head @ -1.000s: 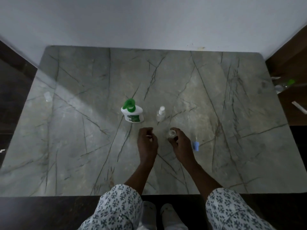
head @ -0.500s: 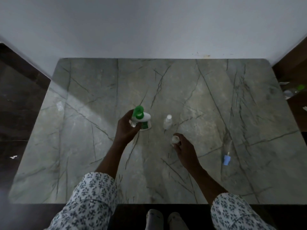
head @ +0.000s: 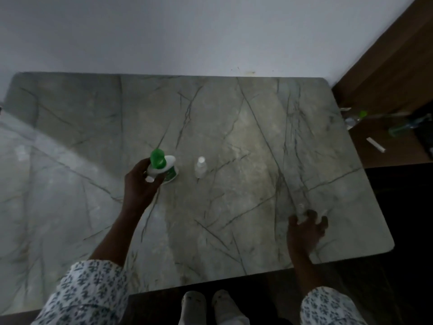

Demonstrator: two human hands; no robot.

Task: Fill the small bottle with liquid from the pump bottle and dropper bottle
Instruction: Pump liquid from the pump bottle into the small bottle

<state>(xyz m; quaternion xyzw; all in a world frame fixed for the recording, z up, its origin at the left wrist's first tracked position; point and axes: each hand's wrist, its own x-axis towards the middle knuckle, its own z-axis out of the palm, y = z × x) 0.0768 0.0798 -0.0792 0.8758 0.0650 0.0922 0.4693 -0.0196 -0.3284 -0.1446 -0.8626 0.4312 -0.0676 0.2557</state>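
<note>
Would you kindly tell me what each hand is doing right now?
Left hand: holding the pump bottle.
Right hand: blurred, grip cannot be told.

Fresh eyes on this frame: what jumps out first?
The green-topped pump bottle near the middle of the table draws the eye, with the left hand curled round its near side. Just right of it stands a small clear bottle with a white cap, untouched. The right hand sits by the near right edge, fingers at something small and clear, too blurred to name.
</note>
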